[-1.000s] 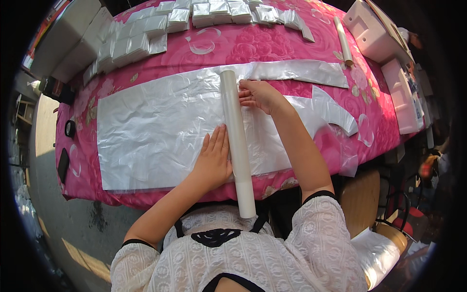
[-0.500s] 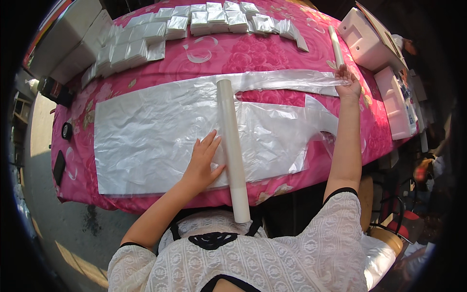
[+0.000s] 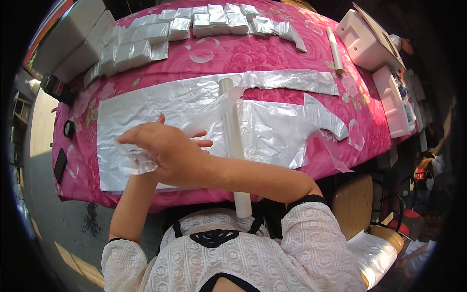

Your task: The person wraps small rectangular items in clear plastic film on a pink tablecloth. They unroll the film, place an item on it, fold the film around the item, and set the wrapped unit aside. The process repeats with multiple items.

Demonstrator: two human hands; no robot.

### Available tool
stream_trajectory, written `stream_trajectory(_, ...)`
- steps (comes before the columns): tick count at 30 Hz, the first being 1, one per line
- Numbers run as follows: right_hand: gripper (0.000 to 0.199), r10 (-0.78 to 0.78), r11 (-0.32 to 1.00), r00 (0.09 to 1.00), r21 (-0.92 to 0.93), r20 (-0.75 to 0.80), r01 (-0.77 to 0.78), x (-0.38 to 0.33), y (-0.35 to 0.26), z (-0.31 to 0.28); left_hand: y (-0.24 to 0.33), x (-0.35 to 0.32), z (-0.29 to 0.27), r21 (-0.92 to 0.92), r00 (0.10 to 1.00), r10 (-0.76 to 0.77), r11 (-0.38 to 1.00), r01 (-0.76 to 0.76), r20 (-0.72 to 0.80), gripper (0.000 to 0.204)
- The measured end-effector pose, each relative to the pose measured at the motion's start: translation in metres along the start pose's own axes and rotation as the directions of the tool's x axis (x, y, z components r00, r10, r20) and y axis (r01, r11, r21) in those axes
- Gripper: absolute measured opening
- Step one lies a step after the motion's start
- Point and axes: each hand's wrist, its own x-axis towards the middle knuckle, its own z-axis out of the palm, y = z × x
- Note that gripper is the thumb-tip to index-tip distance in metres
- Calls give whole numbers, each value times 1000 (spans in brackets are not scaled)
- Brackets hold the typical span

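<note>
Your right hand crosses over your left hand, its fingers bent around the crumpled end of a thin, see-through plastic strip that trails over the long, round, milky-white roll. Your left fingers are mostly hidden, so I can't tell if they hold anything. The smooth roll lies across the big, shiny, wrinkly white plastic sheet, maybe so its weight keeps the slippery sheet flat on the pink, rose-patterned, cloth-covered surface.
</note>
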Motion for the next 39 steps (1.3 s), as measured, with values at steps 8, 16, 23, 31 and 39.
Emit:
stream_trajectory(8,52,-142,986,899,-18,415,164,-37,-6,104,72,-56,-40,703,905,-8,626,337,-426,35)
stream_trajectory(16,51,313,789,929,-599,196,-139,-117,5,-77,77,-135,-85,867,750,437,294,402,-496,31)
stream_trajectory(23,63,510,629,767,-777,389,-24,-148,20,-129,72,-229,-77,814,320,899,65,577,-298,43)
stream_trajectory(31,63,13,992,663,-93,748,85,-76,28,63,48,-259,-80,933,272,926,171,318,-263,36)
stream_trajectory(39,36,-81,980,825,-105,560,167,-12,30,60,-14,-276,-83,929,284,886,331,168,-367,37)
